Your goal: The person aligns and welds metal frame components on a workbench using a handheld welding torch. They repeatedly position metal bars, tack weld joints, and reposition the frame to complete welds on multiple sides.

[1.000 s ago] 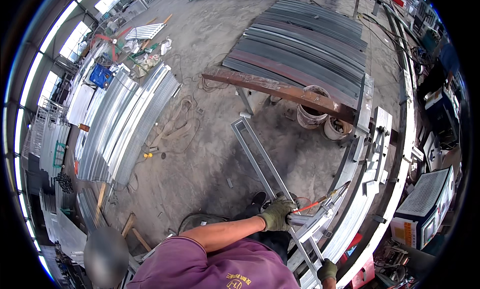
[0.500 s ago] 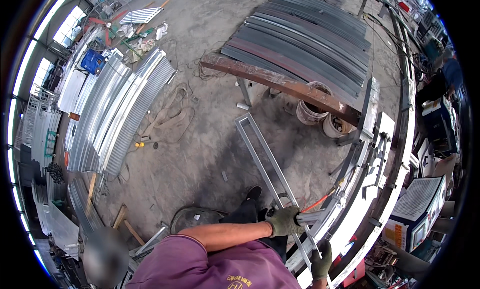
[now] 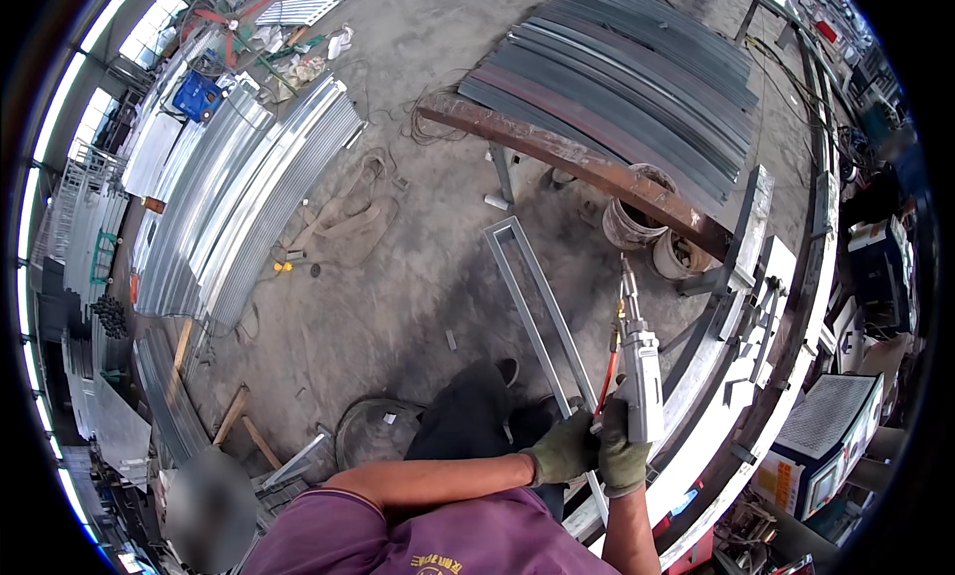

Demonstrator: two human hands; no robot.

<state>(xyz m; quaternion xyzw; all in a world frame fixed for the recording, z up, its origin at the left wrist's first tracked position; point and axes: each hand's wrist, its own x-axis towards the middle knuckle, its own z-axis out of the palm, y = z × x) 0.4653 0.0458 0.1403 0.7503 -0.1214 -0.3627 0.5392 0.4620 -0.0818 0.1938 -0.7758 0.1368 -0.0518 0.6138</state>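
Note:
My left hand (image 3: 562, 446), in a dark green work glove, is closed around the near part of a long, narrow metal frame (image 3: 520, 301). Two parallel silver rails joined by a short end piece make up this frame, which stretches away over the floor. My right hand (image 3: 623, 451), gloved alike, grips a grey, box-bodied handheld welding gun (image 3: 646, 376). The gun's thin nozzle points away from me, and an orange-red cable (image 3: 607, 371) runs beside it. Both hands are close together, and the frame's near end is partly hidden by them.
Long metal rails of a workbench (image 3: 696, 376) curve along my right. Beyond the frame, a rusty beam (image 3: 557, 147) stands before stacked dark profiles (image 3: 617, 78) and two buckets (image 3: 632, 222). Silver profiles (image 3: 229, 197) lie at left. A white-and-blue machine (image 3: 821, 426) stands at far right.
My right hand has let go of the frame's near end and now holds the welding gun, raised from the bench side. My left hand stays at the frame.

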